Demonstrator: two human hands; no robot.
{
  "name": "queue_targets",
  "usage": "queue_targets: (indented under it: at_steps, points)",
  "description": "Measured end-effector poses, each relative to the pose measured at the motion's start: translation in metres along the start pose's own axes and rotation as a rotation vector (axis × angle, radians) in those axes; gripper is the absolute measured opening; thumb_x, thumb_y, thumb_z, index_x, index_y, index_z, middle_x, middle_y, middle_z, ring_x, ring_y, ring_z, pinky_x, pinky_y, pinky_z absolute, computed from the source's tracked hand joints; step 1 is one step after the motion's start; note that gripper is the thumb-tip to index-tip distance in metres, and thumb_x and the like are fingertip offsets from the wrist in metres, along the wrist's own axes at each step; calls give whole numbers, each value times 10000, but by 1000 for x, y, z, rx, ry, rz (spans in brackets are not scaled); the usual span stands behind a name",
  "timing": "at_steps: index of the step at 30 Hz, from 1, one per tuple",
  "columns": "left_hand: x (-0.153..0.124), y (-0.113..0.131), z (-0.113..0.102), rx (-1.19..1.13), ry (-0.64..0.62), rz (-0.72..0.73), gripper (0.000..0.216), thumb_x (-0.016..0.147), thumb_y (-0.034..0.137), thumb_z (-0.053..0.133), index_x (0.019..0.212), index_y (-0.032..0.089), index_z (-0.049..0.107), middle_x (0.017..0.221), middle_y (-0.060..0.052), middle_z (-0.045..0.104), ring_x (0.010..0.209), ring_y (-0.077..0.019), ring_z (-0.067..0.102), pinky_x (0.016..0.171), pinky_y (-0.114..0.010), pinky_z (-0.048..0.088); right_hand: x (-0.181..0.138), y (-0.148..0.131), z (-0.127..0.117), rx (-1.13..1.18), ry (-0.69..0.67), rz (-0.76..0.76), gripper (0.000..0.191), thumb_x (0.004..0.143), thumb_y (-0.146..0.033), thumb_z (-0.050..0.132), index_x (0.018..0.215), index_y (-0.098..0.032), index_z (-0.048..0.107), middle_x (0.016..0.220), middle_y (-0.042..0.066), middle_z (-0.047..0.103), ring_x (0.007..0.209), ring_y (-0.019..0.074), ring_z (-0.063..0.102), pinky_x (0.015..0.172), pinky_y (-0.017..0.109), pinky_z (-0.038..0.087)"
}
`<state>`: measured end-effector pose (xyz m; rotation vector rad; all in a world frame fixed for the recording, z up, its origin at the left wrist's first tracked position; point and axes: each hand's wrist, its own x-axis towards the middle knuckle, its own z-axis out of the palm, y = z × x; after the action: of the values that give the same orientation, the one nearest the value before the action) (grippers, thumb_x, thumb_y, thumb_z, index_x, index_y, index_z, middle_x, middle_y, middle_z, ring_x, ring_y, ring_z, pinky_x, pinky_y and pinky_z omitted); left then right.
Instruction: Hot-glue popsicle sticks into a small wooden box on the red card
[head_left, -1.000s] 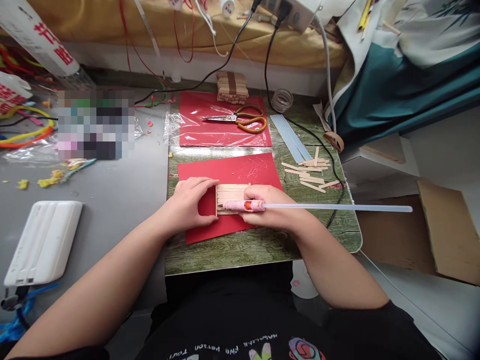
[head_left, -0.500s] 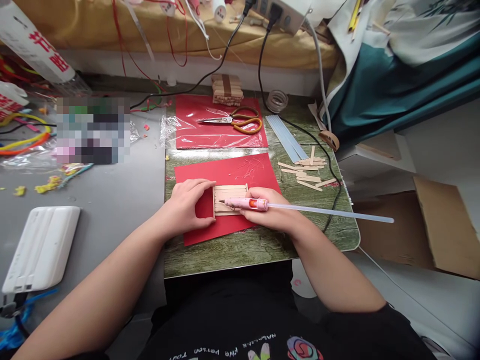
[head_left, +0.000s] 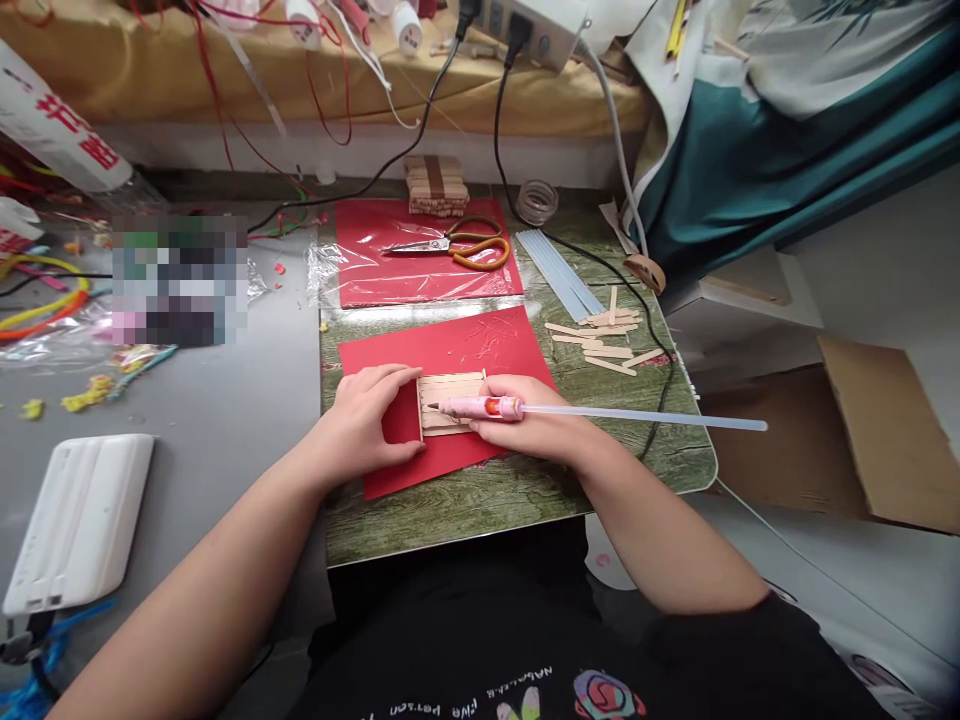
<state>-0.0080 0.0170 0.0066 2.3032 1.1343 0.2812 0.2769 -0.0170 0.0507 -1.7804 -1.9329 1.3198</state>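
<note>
A teal curtain point(head_left: 772, 170) hangs beyond the green wood-grained table point(head_left: 382, 530).

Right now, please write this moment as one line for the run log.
left hand: holds stick panel at left edge | right hand: holds pink tool, tip over panel | beneath panel: red sheet

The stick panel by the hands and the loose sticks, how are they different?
The stick panel has sticks lined up side by side; the loose sticks lie scattered at different angles. The stick panel is on the red sheet, with the left hand at its edge; the loose sticks lie on the green tabletop, with no hand touching them. Both look pale and wooden.
</note>
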Motion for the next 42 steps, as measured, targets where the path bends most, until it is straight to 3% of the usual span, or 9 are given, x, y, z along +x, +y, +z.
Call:
queue_targets:
  at_steps: [23,28,42]
  points:
    - [0,0,0,-16,1,-9,958,786,527,834,1602,322,376,1592,-96,517,1470,-386,460,1214,-544,337,-1,-5,1,85,59,33,365,836,-564,751,837,-249,566,675,-49,553,624,156,485,598,294,351]
    - [0,-1,0,-13,6,6,915,804,526,819,1582,316,386,1569,-87,544,1457,-369,483,1210,-532,341,-1,-11,1,161,111,7,378,822,-570,769,878,-248,579,773,-24,602,675,168,511,611,293,370]
    - [0,0,0,-13,8,17,843,826,509,792,1559,288,438,1578,-103,541,1458,-367,482,1204,-521,338,-1,-15,4,106,40,23,373,824,-581,758,863,-245,601,691,-49,563,624,154,484,594,290,339]
